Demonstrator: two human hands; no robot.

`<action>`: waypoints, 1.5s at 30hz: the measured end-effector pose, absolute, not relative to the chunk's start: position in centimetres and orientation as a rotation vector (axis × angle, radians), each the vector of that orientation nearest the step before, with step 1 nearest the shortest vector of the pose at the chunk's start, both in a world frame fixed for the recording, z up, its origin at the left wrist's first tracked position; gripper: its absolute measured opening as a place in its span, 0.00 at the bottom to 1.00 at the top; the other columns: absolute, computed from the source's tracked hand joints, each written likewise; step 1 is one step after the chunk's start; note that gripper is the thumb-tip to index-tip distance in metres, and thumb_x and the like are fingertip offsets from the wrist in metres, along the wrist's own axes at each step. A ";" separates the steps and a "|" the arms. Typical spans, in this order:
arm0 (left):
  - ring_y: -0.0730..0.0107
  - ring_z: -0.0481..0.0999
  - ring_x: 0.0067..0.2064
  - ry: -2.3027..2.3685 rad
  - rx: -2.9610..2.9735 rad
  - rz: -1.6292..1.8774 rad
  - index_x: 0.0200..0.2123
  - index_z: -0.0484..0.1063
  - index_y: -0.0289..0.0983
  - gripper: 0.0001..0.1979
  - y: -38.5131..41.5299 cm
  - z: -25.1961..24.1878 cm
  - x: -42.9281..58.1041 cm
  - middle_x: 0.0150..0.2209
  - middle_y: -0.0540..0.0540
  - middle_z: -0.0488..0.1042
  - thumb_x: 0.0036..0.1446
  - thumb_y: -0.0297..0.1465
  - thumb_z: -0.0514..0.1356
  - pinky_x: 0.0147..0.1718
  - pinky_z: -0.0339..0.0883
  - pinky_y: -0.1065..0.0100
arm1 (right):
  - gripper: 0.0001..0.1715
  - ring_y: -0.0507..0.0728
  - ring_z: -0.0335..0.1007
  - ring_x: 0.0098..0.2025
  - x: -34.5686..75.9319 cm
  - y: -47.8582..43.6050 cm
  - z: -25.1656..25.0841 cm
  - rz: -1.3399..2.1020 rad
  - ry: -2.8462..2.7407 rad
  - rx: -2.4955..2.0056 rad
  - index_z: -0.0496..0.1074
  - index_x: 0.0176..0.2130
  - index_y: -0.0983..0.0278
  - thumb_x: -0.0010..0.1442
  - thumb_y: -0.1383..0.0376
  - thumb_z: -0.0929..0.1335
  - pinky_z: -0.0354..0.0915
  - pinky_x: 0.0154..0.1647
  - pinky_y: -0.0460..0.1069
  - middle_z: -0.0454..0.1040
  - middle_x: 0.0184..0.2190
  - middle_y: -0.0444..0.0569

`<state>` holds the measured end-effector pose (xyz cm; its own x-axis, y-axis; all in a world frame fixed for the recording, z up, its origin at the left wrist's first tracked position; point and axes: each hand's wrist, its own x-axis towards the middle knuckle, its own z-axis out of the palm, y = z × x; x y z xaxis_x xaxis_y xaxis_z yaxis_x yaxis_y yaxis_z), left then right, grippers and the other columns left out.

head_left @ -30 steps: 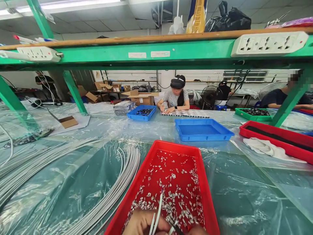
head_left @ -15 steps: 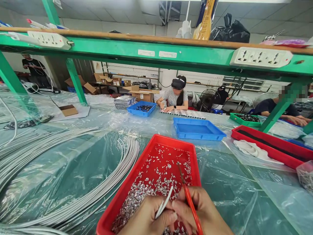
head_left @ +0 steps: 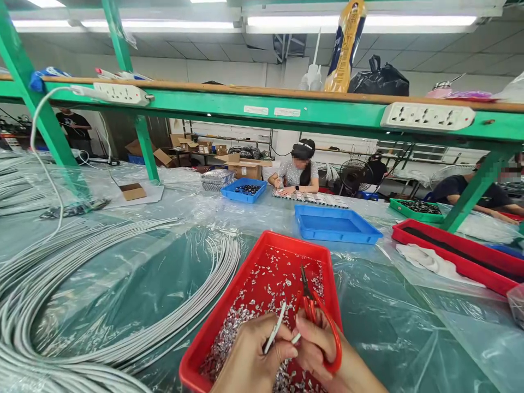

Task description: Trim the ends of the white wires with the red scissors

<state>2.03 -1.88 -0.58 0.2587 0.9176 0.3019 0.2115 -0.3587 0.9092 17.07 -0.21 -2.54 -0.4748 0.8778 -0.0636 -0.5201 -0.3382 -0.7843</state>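
White cable end (head_left: 275, 327) pinched in left hand (head_left: 254, 360) (thumb-side)

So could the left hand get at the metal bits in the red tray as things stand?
Probably yes, but not freely: the left hand hovers right over the metal bits in the red tray with nothing between, though its fingers are pinching a white wire.

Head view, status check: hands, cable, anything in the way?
Left hand pinching white cable end. Right hand gripping red-handled pliers, both over red tray of metal bits. Nothing between them.
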 end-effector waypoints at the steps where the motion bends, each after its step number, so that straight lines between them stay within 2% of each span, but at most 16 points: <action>1: 0.71 0.68 0.28 0.997 1.710 1.107 0.22 0.73 0.34 0.06 -1.8 -0.6 2.1 0.24 0.49 0.72 0.50 0.26 0.60 0.28 0.55 0.72 | 0.28 0.41 0.37 0.09 17.2 -0.3 -2.6 1.975 -0.865 -0.598 0.56 0.14 0.64 0.48 0.57 0.74 0.42 0.14 0.42 0.53 0.05 0.30; 3: 0.71 0.66 0.27 0.885 1.558 1.013 0.23 0.73 0.33 0.10 -1.6 -0.6 2.1 0.23 0.49 0.70 0.51 0.33 0.61 0.28 0.55 0.72 | 0.30 0.41 0.36 0.09 17.3 -0.5 -2.6 2.068 -0.826 -0.574 0.53 0.12 0.63 0.48 0.56 0.73 0.44 0.15 0.42 0.50 0.05 0.30; 6: 0.79 0.55 0.18 0.757 1.363 0.858 0.22 0.70 0.33 0.20 -1.4 -0.7 1.9 0.18 0.52 0.64 0.51 0.46 0.58 0.18 0.47 0.75 | 0.28 0.43 0.40 0.09 17.3 -0.5 -2.7 2.089 -0.844 -0.545 0.58 0.13 0.64 0.49 0.54 0.72 0.45 0.16 0.43 0.54 0.04 0.32; 9: 0.82 0.45 0.14 0.715 1.303 0.788 0.20 0.68 0.33 0.23 -1.3 -1.1 1.8 0.15 0.55 0.60 0.51 0.48 0.57 0.13 0.36 0.74 | 0.27 0.42 0.42 0.08 16.9 -0.5 -2.9 2.023 -0.885 -0.518 0.61 0.13 0.65 0.47 0.53 0.73 0.44 0.15 0.43 0.55 0.03 0.33; 10: 0.82 0.46 0.14 0.706 1.296 0.796 0.20 0.68 0.33 0.23 -1.3 -1.3 1.8 0.15 0.55 0.60 0.51 0.48 0.57 0.13 0.37 0.74 | 0.28 0.42 0.42 0.07 16.8 -0.5 -2.9 2.011 -0.892 -0.514 0.61 0.13 0.65 0.46 0.52 0.73 0.45 0.15 0.43 0.55 0.03 0.33; 12: 0.80 0.56 0.17 0.689 1.297 0.844 0.21 0.68 0.33 0.23 -1.3 -1.7 1.9 0.17 0.53 0.63 0.51 0.48 0.58 0.16 0.46 0.76 | 0.29 0.43 0.45 0.08 16.6 -0.4 -2.9 2.007 -0.895 -0.518 0.61 0.12 0.65 0.47 0.51 0.73 0.46 0.16 0.43 0.55 0.03 0.34; 14: 0.74 0.67 0.25 0.681 1.295 0.902 0.23 0.70 0.33 0.21 -1.4 -2.1 2.1 0.21 0.50 0.67 0.50 0.48 0.59 0.26 0.57 0.74 | 0.30 0.44 0.50 0.09 16.6 -0.4 -2.8 2.013 -0.887 -0.531 0.60 0.10 0.65 0.48 0.50 0.72 0.50 0.17 0.43 0.56 0.04 0.36; 16: 0.70 0.69 0.29 0.697 1.286 0.935 0.26 0.70 0.33 0.19 -1.4 -2.3 2.2 0.24 0.49 0.70 0.49 0.46 0.61 0.33 0.60 0.70 | 0.31 0.43 0.48 0.09 16.7 -0.4 -2.7 2.024 -0.870 -0.543 0.58 0.10 0.64 0.49 0.51 0.71 0.51 0.18 0.43 0.56 0.04 0.35; 18: 0.72 0.67 0.27 0.734 1.278 0.953 0.28 0.70 0.32 0.17 -1.3 -2.3 2.3 0.23 0.50 0.69 0.47 0.43 0.64 0.31 0.60 0.69 | 0.31 0.42 0.41 0.08 16.8 -0.4 -2.6 2.034 -0.858 -0.553 0.56 0.10 0.64 0.50 0.53 0.71 0.48 0.17 0.42 0.54 0.04 0.33; 20: 0.75 0.62 0.23 0.813 1.281 0.979 0.24 0.68 0.33 0.17 -1.2 -2.4 2.3 0.20 0.53 0.66 0.46 0.41 0.65 0.25 0.54 0.72 | 0.31 0.41 0.37 0.07 16.9 -0.5 -2.6 2.035 -0.867 -0.559 0.56 0.09 0.64 0.51 0.55 0.71 0.42 0.15 0.43 0.52 0.03 0.32; 23: 0.77 0.56 0.21 0.911 1.274 1.021 0.20 0.66 0.34 0.18 -0.9 -2.7 2.2 0.17 0.56 0.60 0.43 0.41 0.67 0.22 0.47 0.73 | 0.29 0.42 0.39 0.07 16.9 -0.5 -2.7 2.000 -0.896 -0.570 0.60 0.10 0.65 0.53 0.56 0.70 0.40 0.15 0.44 0.54 0.03 0.33; 28: 0.73 0.60 0.22 0.870 1.309 1.019 0.21 0.70 0.33 0.19 -1.0 -3.3 2.1 0.18 0.51 0.66 0.42 0.44 0.66 0.24 0.50 0.71 | 0.25 0.42 0.38 0.07 16.9 -0.5 -2.8 2.010 -0.871 -0.586 0.64 0.13 0.67 0.53 0.58 0.70 0.40 0.14 0.44 0.55 0.03 0.33; 34: 0.75 0.59 0.23 0.925 1.231 1.067 0.21 0.68 0.33 0.16 -1.7 -2.3 2.1 0.18 0.54 0.65 0.40 0.39 0.69 0.24 0.52 0.73 | 0.20 0.41 0.37 0.06 16.9 -0.9 -2.4 2.110 -0.822 -0.594 0.67 0.19 0.66 0.51 0.55 0.71 0.42 0.13 0.43 0.59 0.07 0.33; 37: 0.74 0.63 0.23 0.888 1.202 1.045 0.21 0.68 0.34 0.15 -1.7 -1.7 2.3 0.18 0.54 0.66 0.40 0.36 0.69 0.25 0.55 0.73 | 0.18 0.41 0.44 0.09 17.0 -1.1 -2.2 2.025 -0.863 -0.644 0.70 0.25 0.67 0.49 0.55 0.73 0.42 0.15 0.43 0.62 0.09 0.34; 40: 0.73 0.66 0.23 0.825 1.180 1.032 0.21 0.68 0.34 0.14 -1.6 -1.5 2.5 0.18 0.52 0.69 0.40 0.35 0.69 0.26 0.58 0.72 | 0.17 0.43 0.52 0.14 17.1 -0.9 -2.0 1.945 -0.878 -0.701 0.71 0.26 0.68 0.44 0.58 0.76 0.43 0.16 0.42 0.65 0.12 0.37; 45: 0.78 0.58 0.22 0.878 1.187 1.043 0.20 0.66 0.34 0.18 -1.4 -2.2 2.3 0.18 0.55 0.63 0.39 0.39 0.70 0.23 0.52 0.75 | 0.15 0.43 0.47 0.11 17.2 -0.3 -2.4 1.910 -0.841 -0.666 0.72 0.24 0.67 0.46 0.59 0.75 0.44 0.14 0.41 0.62 0.08 0.35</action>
<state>2.34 -1.35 -2.25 0.2979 0.9546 -0.0042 -0.1670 0.0565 0.9843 17.18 -0.27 -2.39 -0.4351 0.8941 -0.1065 -0.5249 -0.3479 -0.7768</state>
